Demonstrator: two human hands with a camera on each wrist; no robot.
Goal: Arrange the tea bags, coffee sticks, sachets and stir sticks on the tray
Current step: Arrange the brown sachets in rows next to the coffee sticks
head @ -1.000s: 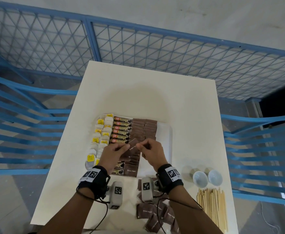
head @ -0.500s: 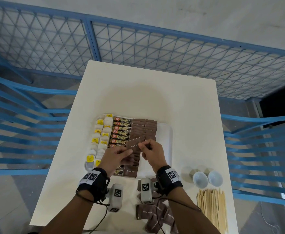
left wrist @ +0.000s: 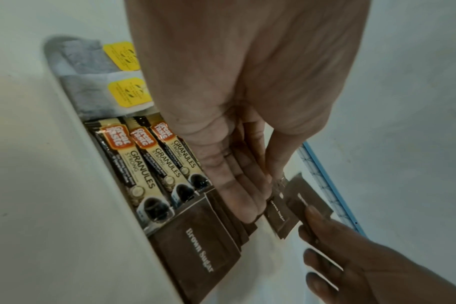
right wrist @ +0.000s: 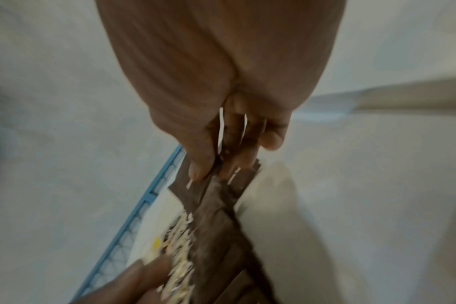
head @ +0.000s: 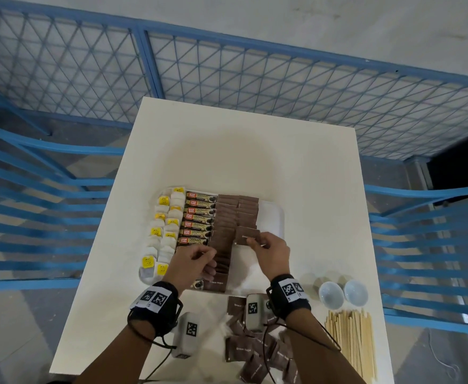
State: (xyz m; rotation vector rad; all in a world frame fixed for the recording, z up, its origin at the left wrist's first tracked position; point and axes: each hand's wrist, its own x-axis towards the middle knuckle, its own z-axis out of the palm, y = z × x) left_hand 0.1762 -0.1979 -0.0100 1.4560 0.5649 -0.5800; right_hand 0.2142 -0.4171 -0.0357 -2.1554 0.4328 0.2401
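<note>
Pinching a brown sachet (head: 247,236), right hand (head: 273,252) fingers; left hand (head: 191,263) fingers rest flat on tray (head: 273,217) rows.

The head camera looks down from high above at the square white table (head: 243,162) and the flat white tray (head: 273,217). The 2 wrist cameras sit very close. The left one looks along the left hand (left wrist: 245,86) at the brown paper sugar sachets (left wrist: 201,244). The right one is blurry. All 3 views share the sachets.
</note>
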